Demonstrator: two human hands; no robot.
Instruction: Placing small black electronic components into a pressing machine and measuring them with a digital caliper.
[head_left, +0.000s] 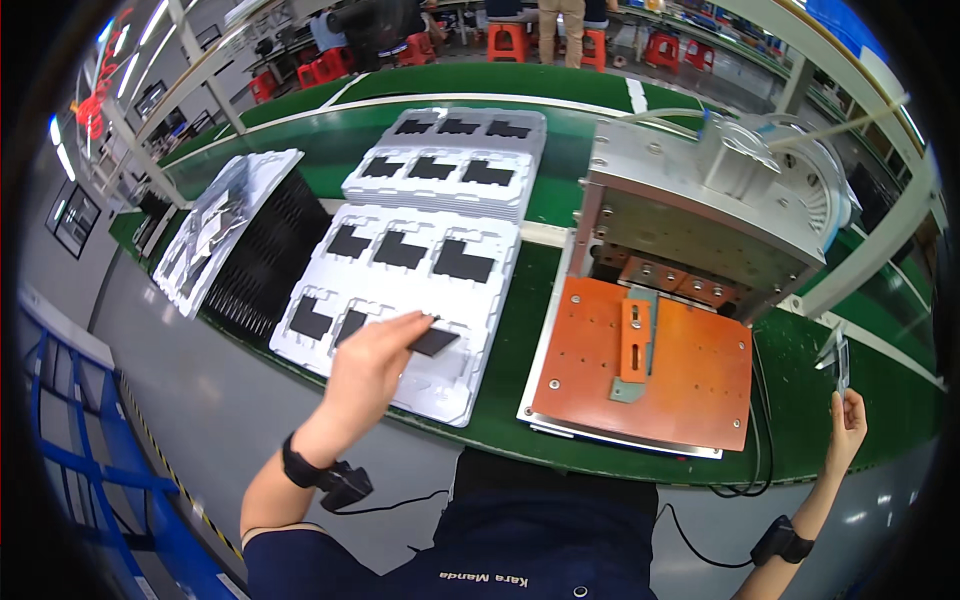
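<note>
My left hand (368, 365) is closed on a thin flat black piece (436, 342), pinched at its edge and tilted above the near right part of a white plastic tray (385, 290). Flat notched black pieces (398, 250) lie in that tray's pockets. Off to the right, my right hand (848, 425) pinches a thin, partly see-through silvery piece (838, 362) between its fingertips, held upright over the green bench. What exactly this piece is cannot be made out. Between the hands is a press with an orange base plate (585, 370), which carries a small orange and grey-green block (634, 345).
A stack of similar trays (440, 165) with black pieces stands behind the near tray. At left, a tall black ridged stack (265, 255) sits beside a leaning white tray (215, 225). The press's metal frame (700, 220) rises behind the orange plate. Black cables (765, 420) hang over the bench edge.
</note>
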